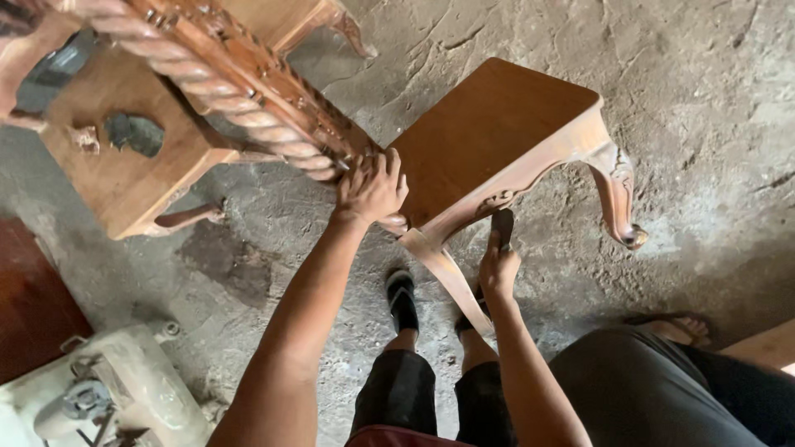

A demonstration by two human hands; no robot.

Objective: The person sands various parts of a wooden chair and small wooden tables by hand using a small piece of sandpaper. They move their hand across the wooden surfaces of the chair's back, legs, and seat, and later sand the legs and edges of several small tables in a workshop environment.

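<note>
At the bottom of the frame the person's own legs in black shorts [397,389] stand on the rough concrete floor [704,124], one foot in a dark sandal [402,300]. To the lower right another person in dark clothes [646,389] crouches, a bare foot in a sandal [679,329] showing beyond.

Just above, the right hand [499,266] is closed around a dark flat tool [502,225], a sanding block or brush as far as one can tell, pressed against the carved apron under the seat of the wooden chair [489,132]. The left hand [373,186], at centre frame, is curled over the rear corner of that seat, gripping where the twisted, carved back post [240,91] meets it and steadying the tilted chair.

The seat already looks smooth and evenly brown; the apron and the curved leg [617,190] at right look paler and dustier, so the work seems partly done, with the lower carved parts left.

In the upper left stands a second wooden seat [124,182] with dark scraps [134,132] on it. Grimy machinery [108,397] lies in the lower left.
</note>
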